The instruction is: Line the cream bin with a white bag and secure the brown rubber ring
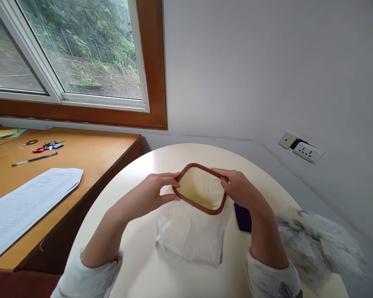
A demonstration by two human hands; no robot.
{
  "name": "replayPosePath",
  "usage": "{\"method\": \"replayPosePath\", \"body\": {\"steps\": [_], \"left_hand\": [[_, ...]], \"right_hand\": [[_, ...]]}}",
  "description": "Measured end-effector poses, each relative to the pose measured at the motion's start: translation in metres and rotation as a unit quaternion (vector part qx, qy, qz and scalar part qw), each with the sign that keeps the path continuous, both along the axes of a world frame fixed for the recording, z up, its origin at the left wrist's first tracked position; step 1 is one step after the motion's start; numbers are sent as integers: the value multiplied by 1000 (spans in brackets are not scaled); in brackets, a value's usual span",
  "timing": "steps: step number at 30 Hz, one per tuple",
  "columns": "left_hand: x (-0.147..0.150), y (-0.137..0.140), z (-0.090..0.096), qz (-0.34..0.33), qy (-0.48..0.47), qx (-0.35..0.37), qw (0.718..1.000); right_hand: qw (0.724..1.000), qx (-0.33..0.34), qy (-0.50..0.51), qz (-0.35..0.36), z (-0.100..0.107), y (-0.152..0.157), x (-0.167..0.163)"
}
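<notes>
A brown rounded-square rim sits around the mouth of a small bin lined with a thin white plastic bag. The bag's edge hangs loosely down the outside, and the yellowish-white lining shows inside. My left hand pinches the rim's left side, thumb below and fingers above. On the opposite side, my right hand grips the rim's right corner with its thumb at the inner edge. The bin's outer walls are mostly covered by the bag.
The bin stands on a round cream table. Right of it lie a dark purple flat item, partly behind my right forearm, and a crumpled translucent plastic bag. A wooden desk at left holds papers, a pen and keys.
</notes>
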State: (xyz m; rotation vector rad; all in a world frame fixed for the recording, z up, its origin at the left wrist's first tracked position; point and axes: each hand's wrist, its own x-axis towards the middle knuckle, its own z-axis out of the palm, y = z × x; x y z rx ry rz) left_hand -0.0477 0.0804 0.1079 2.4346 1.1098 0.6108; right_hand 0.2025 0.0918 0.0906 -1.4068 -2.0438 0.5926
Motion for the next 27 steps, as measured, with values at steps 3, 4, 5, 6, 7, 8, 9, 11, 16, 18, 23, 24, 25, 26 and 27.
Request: {"method": "replayPosePath", "body": {"steps": [3,4,5,6,7,8,9,11,16,18,23,24,25,26,27], "left_hand": [[2,-1,-1,5,-5,-4,1000],[2,-1,-1,7,-6,-5,1000],[2,-2,-1,9,-4,-5,1000],[2,-2,-2,12,-2,-5,1000],[2,-3,-2,17,2,-6,1000],[1,-3,-2,24,7,-8,1000],[0,-4,-3,34,12,-11,999],[-1,-5,-4,57,21,-15,998],[-1,-2,-9,52,47,-2,997],[0,0,-11,27,68,5,997],[0,2,-17,1,100,-14,995],[0,2,-17,3,103,-16,995],[0,1,-17,6,106,-17,994],[0,0,-17,9,109,-18,994],[0,0,-17,11,111,-19,994]], "right_hand": [[1000,-3,21,11,0,-1,-3],[999,-5,30,15,0,-2,-4],[999,-6,38,19,-1,-2,-5],[999,-3,45,22,-1,-1,-6],[998,2,51,25,-1,-1,-7],[998,8,56,29,-1,-1,-8],[997,12,61,34,-2,0,-10],[996,11,70,49,-3,2,-12],[993,13,88,79,-10,7,-19],[994,24,75,76,-13,9,-21],[996,83,-27,19,-12,8,-23],[996,82,-41,19,-11,5,-23],[995,74,-53,29,-9,3,-22],[995,59,-63,48,-7,0,-22],[994,40,-75,71,-6,-2,-21]]}}
